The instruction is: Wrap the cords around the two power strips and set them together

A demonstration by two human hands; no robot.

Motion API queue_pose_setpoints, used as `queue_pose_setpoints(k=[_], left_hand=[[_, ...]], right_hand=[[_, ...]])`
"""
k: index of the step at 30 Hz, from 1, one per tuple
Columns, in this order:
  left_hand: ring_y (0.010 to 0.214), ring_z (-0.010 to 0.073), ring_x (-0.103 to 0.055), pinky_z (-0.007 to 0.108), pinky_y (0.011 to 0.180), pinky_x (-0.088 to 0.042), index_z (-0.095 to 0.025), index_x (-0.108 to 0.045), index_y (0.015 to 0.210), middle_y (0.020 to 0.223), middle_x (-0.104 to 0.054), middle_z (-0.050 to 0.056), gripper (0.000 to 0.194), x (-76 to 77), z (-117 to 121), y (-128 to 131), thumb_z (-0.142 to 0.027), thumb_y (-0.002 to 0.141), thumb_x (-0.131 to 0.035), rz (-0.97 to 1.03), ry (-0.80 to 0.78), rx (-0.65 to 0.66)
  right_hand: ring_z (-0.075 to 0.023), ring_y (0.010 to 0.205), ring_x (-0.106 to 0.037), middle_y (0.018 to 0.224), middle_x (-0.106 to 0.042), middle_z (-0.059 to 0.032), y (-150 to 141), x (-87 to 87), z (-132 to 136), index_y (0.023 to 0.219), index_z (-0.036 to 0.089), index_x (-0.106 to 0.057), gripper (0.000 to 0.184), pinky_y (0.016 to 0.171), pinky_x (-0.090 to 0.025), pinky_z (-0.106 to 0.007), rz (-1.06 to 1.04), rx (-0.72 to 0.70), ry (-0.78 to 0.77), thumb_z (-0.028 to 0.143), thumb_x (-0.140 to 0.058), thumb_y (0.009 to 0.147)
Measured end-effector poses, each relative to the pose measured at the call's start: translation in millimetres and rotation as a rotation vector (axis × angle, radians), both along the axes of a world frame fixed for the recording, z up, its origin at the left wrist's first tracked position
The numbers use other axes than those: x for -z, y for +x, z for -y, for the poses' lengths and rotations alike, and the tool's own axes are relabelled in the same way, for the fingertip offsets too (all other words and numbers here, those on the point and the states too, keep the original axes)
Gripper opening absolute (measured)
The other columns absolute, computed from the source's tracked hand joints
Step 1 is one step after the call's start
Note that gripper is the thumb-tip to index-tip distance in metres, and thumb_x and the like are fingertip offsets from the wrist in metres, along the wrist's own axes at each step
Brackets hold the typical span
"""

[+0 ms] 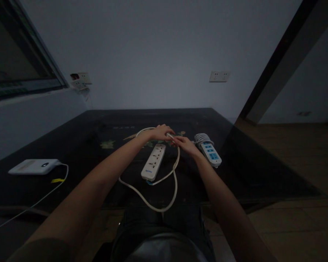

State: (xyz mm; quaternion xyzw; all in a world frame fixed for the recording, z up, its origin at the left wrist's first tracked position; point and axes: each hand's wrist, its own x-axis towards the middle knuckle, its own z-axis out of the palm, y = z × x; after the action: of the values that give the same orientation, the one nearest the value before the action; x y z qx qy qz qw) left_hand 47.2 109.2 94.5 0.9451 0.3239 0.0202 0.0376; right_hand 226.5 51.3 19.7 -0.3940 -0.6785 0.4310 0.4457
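Observation:
A white power strip (153,162) with several sockets lies on the dark table, just in front of my hands. Its white cord (175,182) leaves the near end, loops past the table's front edge and runs up into my hands. My left hand (161,132) is closed on the cord, palm down. Close against it, my right hand (184,144) pinches the cord between thumb and fingers. The stretch of cord inside my fingers is partly hidden. Right of my right hand lies a second power strip (210,151) with blue socket faces, its own cord wound around the far end.
A white power bank (34,166) with a thin cable (67,171) and a yellow tag lies on the table's left side. The dark table (248,171) meets the wall at the back. Wall sockets (219,76) sit above it, and a window (22,54) is at left.

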Motion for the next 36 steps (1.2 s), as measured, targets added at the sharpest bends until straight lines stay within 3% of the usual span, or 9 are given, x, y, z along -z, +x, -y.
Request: queue_pose_setpoints(k=[5, 7, 9, 11, 16, 21, 28, 32, 36], left_hand=[[0.119, 0.0269, -0.045, 0.041, 0.099, -0.031, -0.023, -0.055, 0.125, 0.128, -0.055, 0.009, 0.048, 12.3, 17, -18, -0.039, 0.080, -0.059, 0.351, 0.095, -0.001], [0.113, 0.0236, -0.050, 0.037, 0.099, -0.033, -0.019, -0.060, 0.114, 0.118, -0.060, 0.009, 0.033, 22.4, 27, -29, -0.029, 0.084, -0.052, 0.598, 0.089, -0.141], [0.103, 0.0224, -0.055, 0.035, 0.095, -0.037, -0.017, -0.064, 0.103, 0.105, -0.064, 0.009, 0.024, 34.3, 35, -37, -0.024, 0.084, -0.049, 0.763, -0.028, -0.352], [0.092, 0.0231, -0.059, 0.035, 0.087, -0.042, -0.015, -0.066, 0.094, 0.094, -0.066, 0.009, 0.021, 45.0, 39, -42, -0.026, 0.084, -0.051, 0.795, -0.137, -0.453], [0.075, 0.0176, -0.063, 0.025, 0.066, -0.047, -0.013, -0.066, 0.092, 0.089, -0.069, 0.009, 0.026, 53.7, 39, -28, -0.035, 0.086, -0.052, 0.827, -0.442, -0.447], [0.060, 0.0115, -0.058, 0.022, 0.056, -0.044, -0.012, -0.062, 0.091, 0.074, -0.064, 0.004, 0.020, 43.0, 42, -12, -0.030, 0.080, -0.062, 0.920, -0.671, -0.432], [0.056, 0.0094, -0.057, 0.026, 0.061, -0.048, -0.014, -0.057, 0.090, 0.070, -0.060, 0.000, 0.019, 22.4, 64, -22, -0.017, 0.074, -0.065, 0.966, -0.876, -0.414], [0.060, 0.0092, -0.058, 0.024, 0.062, -0.048, -0.018, -0.058, 0.098, 0.074, -0.060, -0.001, 0.027, -2.7, 85, -30, -0.017, 0.072, -0.066, 0.927, -0.925, -0.262], [0.068, 0.0096, -0.060, 0.024, 0.066, -0.051, -0.017, -0.057, 0.094, 0.089, -0.065, 0.003, 0.024, -42.2, 109, -36, -0.022, 0.073, -0.069, 0.947, -0.856, -0.148]], right_hand=[[-0.0149, 0.065, -0.060, 0.076, -0.071, -0.0042, -4, -0.4, 1, 0.094, 0.012, -0.072, 0.027, 0.063, -0.045, -0.025, 0.039, -0.034, -0.029, 0.023, -0.065, 0.070], [-0.0130, 0.060, -0.057, 0.071, -0.070, -0.0033, -5, -0.5, 1, 0.089, 0.011, -0.073, 0.023, 0.058, -0.042, -0.024, 0.044, -0.021, -0.027, 0.021, -0.063, 0.071], [-0.0120, 0.059, -0.055, 0.071, -0.070, -0.0030, -7, -1.0, 2, 0.090, 0.011, -0.073, 0.024, 0.056, -0.041, -0.023, 0.042, -0.008, -0.022, 0.019, -0.060, 0.071], [-0.0115, 0.058, -0.054, 0.073, -0.070, -0.0031, -8, -1.6, 3, 0.095, 0.011, -0.072, 0.027, 0.056, -0.040, -0.022, 0.038, 0.001, -0.019, 0.020, -0.059, 0.072], [-0.0117, 0.059, -0.055, 0.074, -0.071, -0.0031, -9, -2.7, 5, 0.100, 0.012, -0.071, 0.031, 0.060, -0.043, -0.023, 0.032, 0.004, -0.013, 0.023, -0.059, 0.074], [-0.0139, 0.061, -0.059, 0.075, -0.071, -0.0042, -7, -1.9, 3, 0.101, 0.012, -0.070, 0.032, 0.062, -0.046, -0.025, -0.016, 0.032, -0.009, 0.032, -0.060, 0.077], [-0.0141, 0.056, -0.058, 0.063, -0.067, -0.0026, -5, 5.7, -7, 0.084, 0.014, -0.069, 0.022, 0.058, -0.047, -0.024, -0.018, 0.136, -0.007, 0.034, -0.059, 0.080], [-0.0133, 0.051, -0.056, 0.059, -0.065, -0.0016, -7, 11.1, -7, 0.078, 0.014, -0.066, 0.025, 0.053, -0.044, -0.023, 0.026, 0.179, -0.025, 0.038, -0.058, 0.080], [-0.0129, 0.049, -0.054, 0.058, -0.064, -0.0012, -8, 15.0, -5, 0.078, 0.014, -0.065, 0.026, 0.048, -0.041, -0.022, 0.084, 0.216, -0.045, 0.038, -0.056, 0.082]])
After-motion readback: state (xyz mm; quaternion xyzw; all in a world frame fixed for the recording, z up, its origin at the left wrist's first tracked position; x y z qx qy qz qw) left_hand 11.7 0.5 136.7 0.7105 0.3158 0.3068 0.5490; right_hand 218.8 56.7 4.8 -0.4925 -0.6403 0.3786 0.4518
